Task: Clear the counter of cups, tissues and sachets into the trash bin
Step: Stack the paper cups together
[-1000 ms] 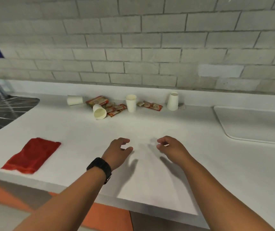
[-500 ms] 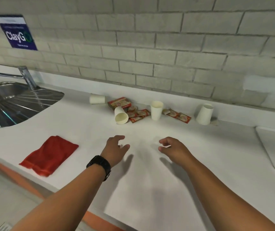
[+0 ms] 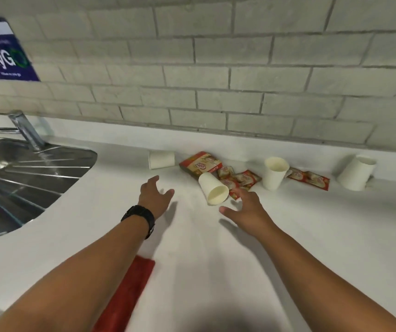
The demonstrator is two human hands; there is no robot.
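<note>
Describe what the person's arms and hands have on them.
Both forearms are bare, with no sleeves in view. The left hand has a black wristwatch with a wide dark strap on its wrist. The right hand and its wrist carry nothing: no watch or glove visible. No rings can be made out.

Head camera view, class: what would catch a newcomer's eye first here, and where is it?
The litter along the wall: red sachets scattered among four white paper cups, one tipped cup lying nearest. Both hands reach for it, the left hand and right hand open, holding nothing. A steel sink gleams at the far left.
</note>
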